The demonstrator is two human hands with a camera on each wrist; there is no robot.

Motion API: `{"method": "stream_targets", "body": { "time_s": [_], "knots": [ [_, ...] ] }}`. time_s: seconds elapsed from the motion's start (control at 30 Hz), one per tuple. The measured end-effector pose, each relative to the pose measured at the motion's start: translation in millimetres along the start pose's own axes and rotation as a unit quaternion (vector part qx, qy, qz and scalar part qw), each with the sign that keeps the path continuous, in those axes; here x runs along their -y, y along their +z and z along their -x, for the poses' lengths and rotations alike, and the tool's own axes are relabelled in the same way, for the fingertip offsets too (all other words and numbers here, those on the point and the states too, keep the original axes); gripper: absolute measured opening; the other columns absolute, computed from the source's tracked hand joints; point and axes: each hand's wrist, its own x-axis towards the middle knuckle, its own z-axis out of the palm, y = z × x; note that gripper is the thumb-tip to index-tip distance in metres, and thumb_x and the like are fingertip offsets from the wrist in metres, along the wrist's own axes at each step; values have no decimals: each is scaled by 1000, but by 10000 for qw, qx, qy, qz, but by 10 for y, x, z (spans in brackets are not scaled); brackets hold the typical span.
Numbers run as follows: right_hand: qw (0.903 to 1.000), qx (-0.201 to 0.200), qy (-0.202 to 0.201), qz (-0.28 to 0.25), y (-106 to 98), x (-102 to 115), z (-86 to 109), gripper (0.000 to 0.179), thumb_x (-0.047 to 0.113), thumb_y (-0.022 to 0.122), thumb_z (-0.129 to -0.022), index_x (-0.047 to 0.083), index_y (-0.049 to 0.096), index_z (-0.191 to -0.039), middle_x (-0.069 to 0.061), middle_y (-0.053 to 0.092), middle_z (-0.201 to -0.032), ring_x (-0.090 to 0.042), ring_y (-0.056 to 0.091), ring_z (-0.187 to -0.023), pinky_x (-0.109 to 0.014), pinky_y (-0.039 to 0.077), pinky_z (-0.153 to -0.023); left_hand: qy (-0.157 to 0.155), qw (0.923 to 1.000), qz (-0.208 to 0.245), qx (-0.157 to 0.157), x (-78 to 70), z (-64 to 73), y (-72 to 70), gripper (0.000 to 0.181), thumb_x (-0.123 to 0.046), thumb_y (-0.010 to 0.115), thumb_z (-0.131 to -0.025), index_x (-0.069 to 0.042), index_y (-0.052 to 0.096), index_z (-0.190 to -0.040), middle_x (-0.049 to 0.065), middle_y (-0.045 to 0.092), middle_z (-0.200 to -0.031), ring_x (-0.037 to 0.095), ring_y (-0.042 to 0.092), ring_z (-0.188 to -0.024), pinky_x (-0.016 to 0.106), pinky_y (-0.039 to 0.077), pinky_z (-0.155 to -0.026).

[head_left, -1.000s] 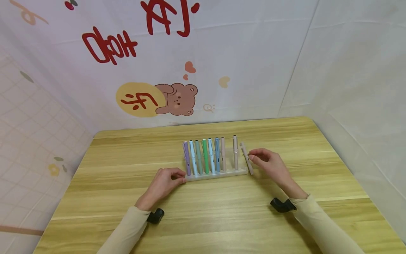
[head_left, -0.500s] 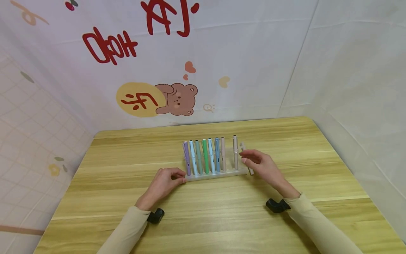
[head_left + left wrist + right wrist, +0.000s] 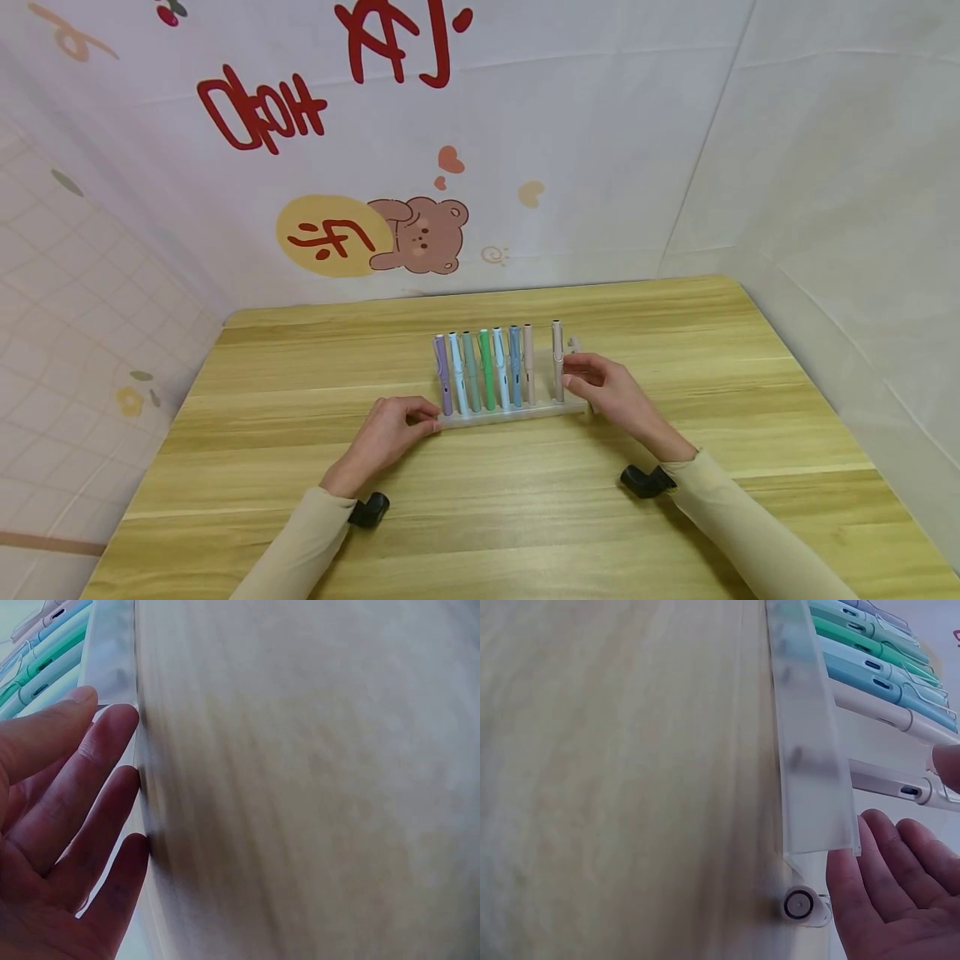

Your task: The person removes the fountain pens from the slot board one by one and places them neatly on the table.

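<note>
A clear pen rack holds a row of upright pens: purple, light blue, grey-green, green, blue and pale pink. After a gap, a taupe pen stands at its right end. My left hand touches the rack's left end with thumb and fingertips, the other fingers loosely spread. My right hand reaches to the taupe pen, thumb and fingers on either side of it with no clear grip; contact is hard to tell. A loose pen lies beyond the rack's right end, mostly hidden behind that hand.
The rack stands on a wood-grain table. White printed cloth hangs behind the table and at both sides. A black wrist camera sits at my left cuff and a second camera at the right one.
My right hand has moved left from beside the loose pen to the taupe pen, passing in front of the loose one. My left hand has stayed at the rack's left end.
</note>
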Motion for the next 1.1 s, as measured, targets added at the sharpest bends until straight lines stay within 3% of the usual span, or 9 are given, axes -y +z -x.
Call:
{"method": "stream_targets", "body": {
  "time_s": [0.23,0.43,1.1],
  "knots": [
    [9999,7,58,82,27,8,-25,45,27,68,-103,-4,59,-135,-18,68,-128,-33,65,-118,-34,53,-96,-59,10000,-53,11,-5,3,-1,9,-16,81,-91,-14,80,-100,-10,76,-89,6,68,-84,38,53,-86],
    [9997,-5,120,212,47,-8,-63,40,26,69,-102,-3,63,-128,-15,71,-120,-29,67,-112,-26,53,-87,-25,10000,-19,2,-6,2,-4,8,-15,81,-91,-14,80,-100,-9,76,-89,6,68,-84,34,55,-80],
    [9991,-298,23,295,89,52,-79,28,21,71,-100,-1,67,-116,-12,73,-108,-24,67,-98,-25,53,-79,-103,9999,41,59,-14,-5,-12,9,-15,81,-91,-13,80,-100,-8,77,-89,6,68,-84,34,55,-81]
  ]
}}
